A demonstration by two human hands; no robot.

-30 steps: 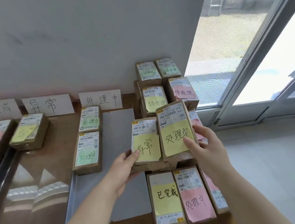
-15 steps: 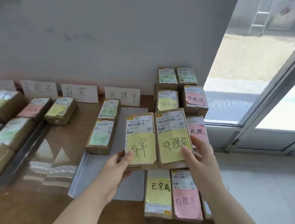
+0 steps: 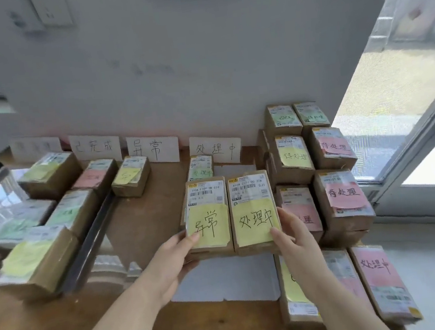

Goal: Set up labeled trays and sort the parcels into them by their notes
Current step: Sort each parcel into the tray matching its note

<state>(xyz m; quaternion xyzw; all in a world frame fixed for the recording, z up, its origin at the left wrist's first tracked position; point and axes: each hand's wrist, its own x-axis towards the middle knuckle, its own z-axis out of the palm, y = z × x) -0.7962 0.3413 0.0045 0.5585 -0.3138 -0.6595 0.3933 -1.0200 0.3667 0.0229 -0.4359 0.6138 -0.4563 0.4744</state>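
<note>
Centre of frame: two brown parcels were held side by side, edges touching, above the grey tray (image 3: 225,281).

- The 异常 parcel (image 3: 205,193) carried a yellow note. The left hand (image 3: 172,263) gripped it, thumb pressed on the note's lower left corner and fingers curled beneath the box.
- The 处理中 parcel (image 3: 249,188) also carried a yellow note. The right hand (image 3: 295,240) gripped it, thumb on the note's lower right corner and fingers wrapped behind the edge.

Middle band of the frame, against the wall, left to right:

- a blurred card (image 3: 34,147), unreadable
- the 已完成 card (image 3: 95,148)
- the 异常 card (image 3: 153,149)
- the 处理中 card (image 3: 216,150)

Below the cards:

- A yellow-noted parcel (image 3: 131,176) lay on the wooden table (image 3: 148,214) under the 异常 card.
- A green-noted parcel (image 3: 200,168) lay at the tray's top end under the 处理中 card, partly hidden by the held pair.

Right of frame: a stack of parcels (image 3: 335,150), with several pink and yellow notes reading 待处理.

Lower right: a pink-noted parcel (image 3: 377,274) reading 处理中.

Left of frame: more parcels (image 3: 38,258), too blurred to read.
</note>
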